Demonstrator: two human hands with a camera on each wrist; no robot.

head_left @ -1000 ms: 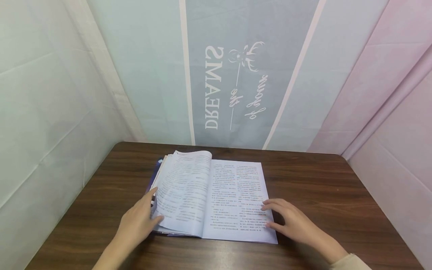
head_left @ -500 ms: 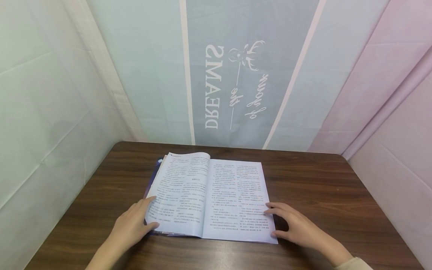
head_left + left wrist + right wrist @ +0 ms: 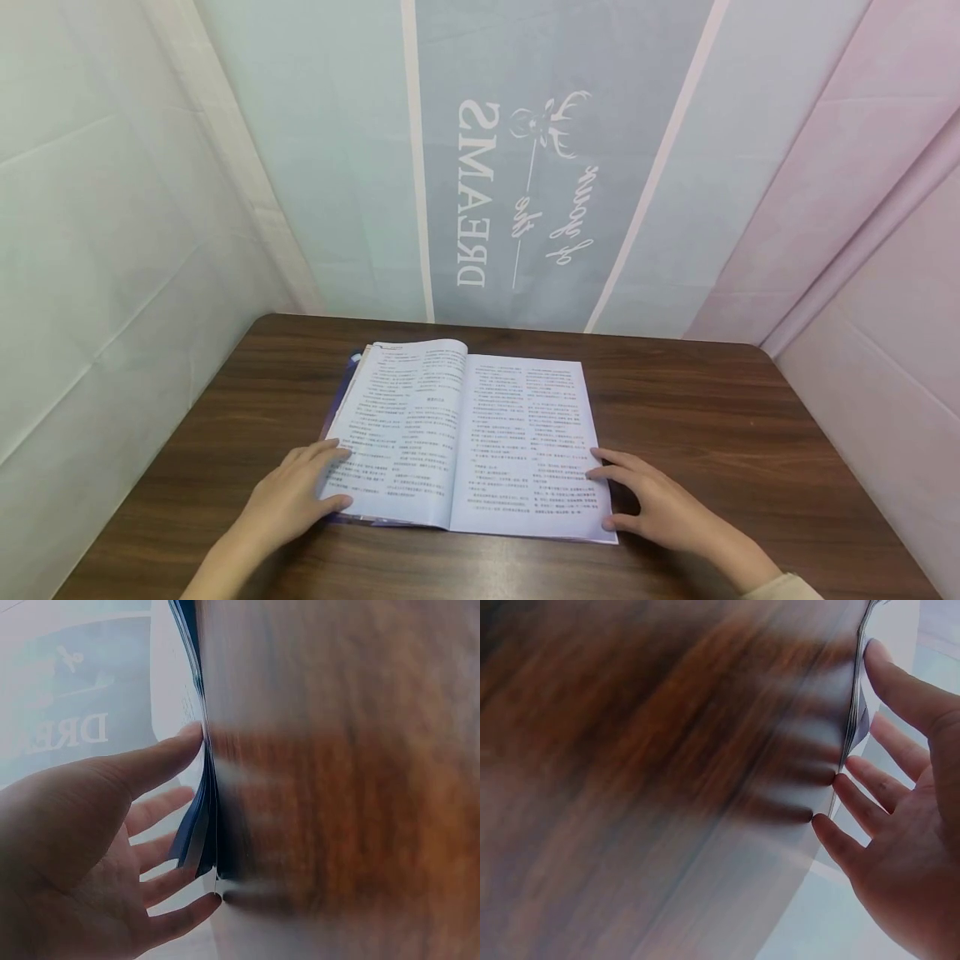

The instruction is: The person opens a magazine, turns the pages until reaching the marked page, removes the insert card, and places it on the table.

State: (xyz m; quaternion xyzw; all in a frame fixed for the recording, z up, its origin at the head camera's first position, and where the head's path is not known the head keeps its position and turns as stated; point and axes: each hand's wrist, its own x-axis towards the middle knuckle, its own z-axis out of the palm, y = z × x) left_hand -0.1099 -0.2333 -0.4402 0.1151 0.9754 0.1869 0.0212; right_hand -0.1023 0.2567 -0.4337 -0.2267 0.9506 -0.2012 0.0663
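A magazine (image 3: 525, 442) lies spread on the wooden table, both pages covered in small printed text. Its left page (image 3: 401, 417) bulges up near the spine, and a dark blue cover edge shows beyond it. My left hand (image 3: 292, 492) rests at the lower left edge, thumb and fingertips on the page; in the left wrist view the spread hand (image 3: 97, 825) touches the stacked sheets' edge. My right hand (image 3: 656, 504) lies at the lower right edge with fingers spread; in the right wrist view, that hand's (image 3: 907, 802) thumb and fingers are extended along the thin page edge.
The dark brown wooden table (image 3: 720, 417) has rounded far corners. Behind it hangs a pale curtain (image 3: 547, 275) with mirrored lettering and a deer head. Light fabric walls (image 3: 112, 208) stand on both sides.
The lifted left page has settled flat onto the left stack. My left hand has moved slightly left and down with it. My right hand has shifted slightly right.
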